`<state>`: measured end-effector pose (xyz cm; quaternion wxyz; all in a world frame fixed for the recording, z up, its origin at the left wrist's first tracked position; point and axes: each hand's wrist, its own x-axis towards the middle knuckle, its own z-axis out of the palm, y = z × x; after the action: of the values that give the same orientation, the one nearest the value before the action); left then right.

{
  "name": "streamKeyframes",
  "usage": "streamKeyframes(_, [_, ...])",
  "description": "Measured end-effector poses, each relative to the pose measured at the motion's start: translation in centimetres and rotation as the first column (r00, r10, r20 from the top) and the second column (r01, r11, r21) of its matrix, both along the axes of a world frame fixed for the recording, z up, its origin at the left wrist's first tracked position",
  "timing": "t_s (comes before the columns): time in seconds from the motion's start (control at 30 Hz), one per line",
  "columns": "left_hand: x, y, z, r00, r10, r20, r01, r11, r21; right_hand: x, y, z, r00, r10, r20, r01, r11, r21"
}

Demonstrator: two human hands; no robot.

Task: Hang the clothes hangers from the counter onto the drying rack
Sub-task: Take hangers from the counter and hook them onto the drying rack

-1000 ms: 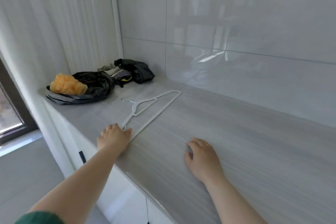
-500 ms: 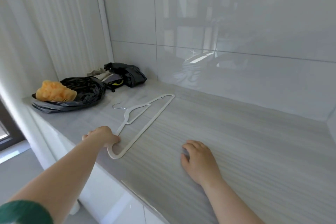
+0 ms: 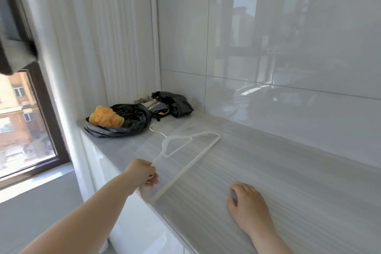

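Note:
A white clothes hanger (image 3: 192, 163) with a thin metal hook lies slanted on the grey counter (image 3: 288, 181), its near corner lifted at the counter's front edge. My left hand (image 3: 143, 173) grips the hanger's near arm, fingers curled round it. My right hand (image 3: 248, 203) rests palm down on the counter to the right, fingers relaxed, holding nothing. No drying rack shows in the view.
At the counter's far left end sit a black plastic bag (image 3: 132, 118) with an orange sponge-like lump (image 3: 105, 118) on it and a smaller black bag (image 3: 177, 104). White tiled wall behind. A window (image 3: 22, 126) is at the left, white cabinet fronts below.
My left hand went from lying on the hanger's near end to curling round it and raising that corner. The view swung left and up, showing the window. My right hand stayed put.

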<state>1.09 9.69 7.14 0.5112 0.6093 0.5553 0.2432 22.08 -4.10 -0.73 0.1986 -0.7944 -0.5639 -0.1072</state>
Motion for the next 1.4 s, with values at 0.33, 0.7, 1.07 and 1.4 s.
streamKeyframes(0.33, [-11.1,-8.5,5.4,0.988,0.152,0.002,-0.146,0.945,0.294,-2.0,-0.2,2.1,1.0,0.009,-0.005,-0.009,0.986,-0.166])
streamKeyframes(0.7, [-26.1,-23.7,10.0,0.871,0.491,0.0,-0.423,0.751,0.508,-24.6,2.4,13.9,0.688,0.724,-0.051,-0.66,0.653,0.371])
streamKeyframes(1.07, [-36.2,-42.5,13.3,0.645,0.762,0.052,-0.618,0.48,0.623,-43.3,-6.9,21.1,0.367,0.93,0.008,-0.894,0.351,0.28])
streamKeyframes(1.4, [-41.3,-58.5,18.9,0.427,0.9,-0.09,-0.555,0.339,0.76,-56.4,-20.4,27.1,0.15,0.988,0.03,-0.918,0.128,0.376])
